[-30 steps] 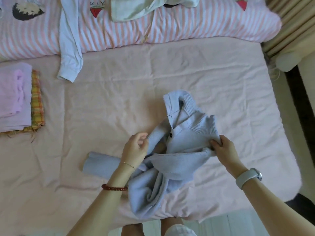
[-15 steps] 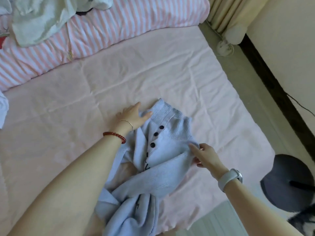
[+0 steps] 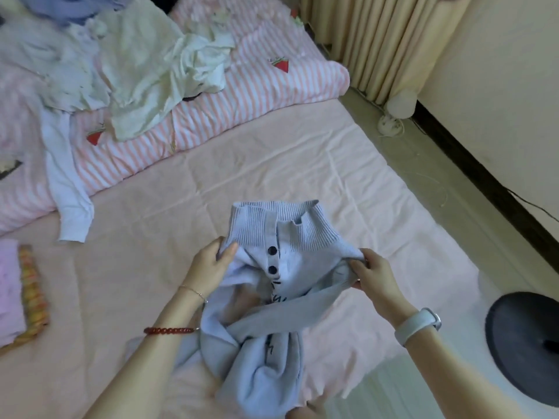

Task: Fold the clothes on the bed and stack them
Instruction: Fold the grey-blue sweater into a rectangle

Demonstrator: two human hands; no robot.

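Observation:
A light blue knitted sweater [image 3: 290, 237] with a ribbed collar and dark buttons is held up over the pink bed sheet [image 3: 272, 176]. My left hand [image 3: 211, 264] grips its left shoulder and my right hand [image 3: 375, 273] pinches its right shoulder. Its body and sleeves hang crumpled toward the bed's near edge. A stack of folded clothes [image 3: 18, 294], lilac on top of a plaid piece, lies at the left edge. Unfolded pale garments [image 3: 157, 65] are heaped on the striped quilt at the back, and a white sleeve [image 3: 69, 189] trails down from it.
A pink-and-white striped quilt [image 3: 257, 89] with strawberry prints runs across the back of the bed. To the right are curtains [image 3: 378, 40], a wall, a floor cable and a dark round stand base [image 3: 523, 349].
Both hands moved to the sweater's shoulders and lifted its collar end upright; earlier the left hand lay flat near the collar. The view swung left, bringing the folded stack in.

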